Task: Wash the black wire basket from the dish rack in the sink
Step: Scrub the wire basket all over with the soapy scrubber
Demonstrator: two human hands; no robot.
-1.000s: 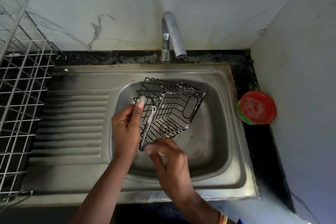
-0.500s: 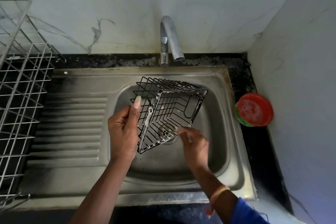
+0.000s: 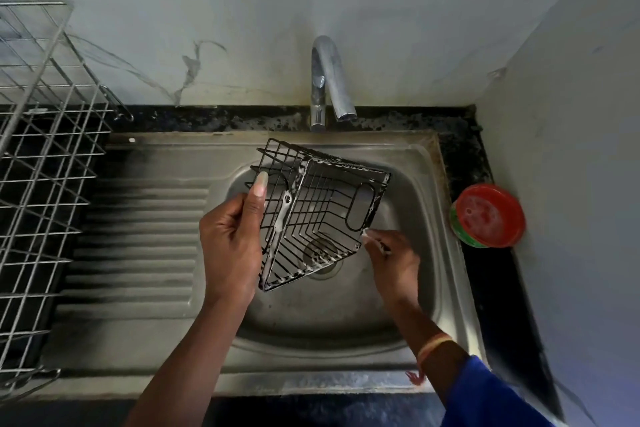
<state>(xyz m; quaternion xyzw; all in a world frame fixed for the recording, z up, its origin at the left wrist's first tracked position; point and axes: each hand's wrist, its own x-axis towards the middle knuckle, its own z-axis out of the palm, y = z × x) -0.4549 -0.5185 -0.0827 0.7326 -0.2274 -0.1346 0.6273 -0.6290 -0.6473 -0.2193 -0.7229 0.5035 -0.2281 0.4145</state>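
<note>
The right hand (image 3: pixel 393 262) has slid along the black wire basket (image 3: pixel 318 215) to its corner right of the drain (image 3: pixel 329 266), fingers curled; whether it holds anything cannot be told. The left hand (image 3: pixel 230 243) grips the sudsy basket, tilted above the drain.

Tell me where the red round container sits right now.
In the head view, the red round container sits on the dark counter right of the sink, against the right wall.
</note>
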